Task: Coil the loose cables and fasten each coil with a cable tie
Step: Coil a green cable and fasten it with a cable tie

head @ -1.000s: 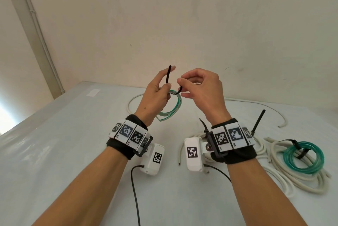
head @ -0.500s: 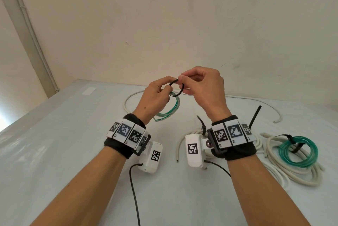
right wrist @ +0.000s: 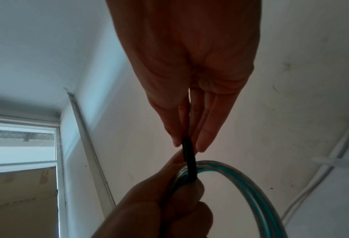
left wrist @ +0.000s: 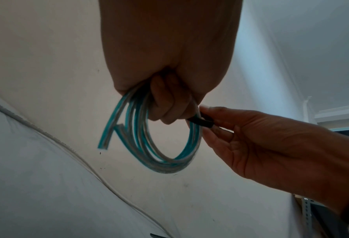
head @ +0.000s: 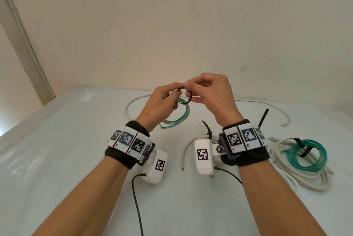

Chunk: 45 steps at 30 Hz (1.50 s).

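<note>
The left hand (head: 162, 100) is clenched round a small coil of teal-and-clear cable (left wrist: 149, 141), held up in the air above the tabletop (head: 57, 159). Touching it, the right hand (head: 212, 96) pinches a black cable tie (right wrist: 188, 159) looped over the coil's strands just beside the left fingers (left wrist: 165, 104). The step in hand looks like closing the tie; next, its tail likely needs feeding through the head and drawing snug, without the loops slipping. Below the right wrist lie a tied green coil (head: 307, 156) on thick white cable (head: 298, 178); beyond the hands a loose white cable (head: 267, 104) awaits coiling
</note>
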{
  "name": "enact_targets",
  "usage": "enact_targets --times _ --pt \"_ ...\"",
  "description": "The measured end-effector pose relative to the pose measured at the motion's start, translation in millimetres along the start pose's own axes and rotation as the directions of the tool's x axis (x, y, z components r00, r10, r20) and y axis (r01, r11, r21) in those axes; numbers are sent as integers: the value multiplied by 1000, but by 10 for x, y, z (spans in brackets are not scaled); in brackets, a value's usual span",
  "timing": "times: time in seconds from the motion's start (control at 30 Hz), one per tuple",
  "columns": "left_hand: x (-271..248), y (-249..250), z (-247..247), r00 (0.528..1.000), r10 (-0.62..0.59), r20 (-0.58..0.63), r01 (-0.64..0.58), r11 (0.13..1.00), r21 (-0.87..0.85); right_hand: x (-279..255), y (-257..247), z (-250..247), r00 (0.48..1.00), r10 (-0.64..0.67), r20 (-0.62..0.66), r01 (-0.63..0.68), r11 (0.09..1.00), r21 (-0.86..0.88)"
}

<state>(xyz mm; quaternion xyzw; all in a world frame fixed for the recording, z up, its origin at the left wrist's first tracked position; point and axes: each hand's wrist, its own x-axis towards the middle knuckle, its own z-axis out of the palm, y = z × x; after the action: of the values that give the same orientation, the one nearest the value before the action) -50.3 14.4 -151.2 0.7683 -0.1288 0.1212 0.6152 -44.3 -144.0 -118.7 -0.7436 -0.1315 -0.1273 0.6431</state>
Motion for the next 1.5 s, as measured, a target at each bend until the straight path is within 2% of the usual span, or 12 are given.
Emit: enact_targets --times 0.17,0.37,0.53,0.8,1.13,1.3,1.5 --pt "-35 56 29 1000 26 7 -26 998 -58 -13 -28 -44 997 62 47 -68 987 142" --pt "-38 58 95 1000 18 4 -18 994 -107 4 -16 -93 996 78 32 -80 994 79" --pt "-14 41 84 1000 9 9 -8 993 -117 41 -14 -147 999 23 36 -20 998 -60" --pt "0 39 113 1000 21 -17 -23 987 -158 36 8 -135 998 35 57 -34 999 -16" --pt "30 191 99 1000 -15 12 18 975 -222 47 -55 -138 997 -73 -13 73 997 -9" --pt "92 268 113 996 86 -19 -89 976 -200 72 -67 -145 990 -126 -58 126 992 -5" --pt "173 197 134 990 127 -61 -137 968 -211 131 -29 -138 961 -264 -78 242 945 -221"
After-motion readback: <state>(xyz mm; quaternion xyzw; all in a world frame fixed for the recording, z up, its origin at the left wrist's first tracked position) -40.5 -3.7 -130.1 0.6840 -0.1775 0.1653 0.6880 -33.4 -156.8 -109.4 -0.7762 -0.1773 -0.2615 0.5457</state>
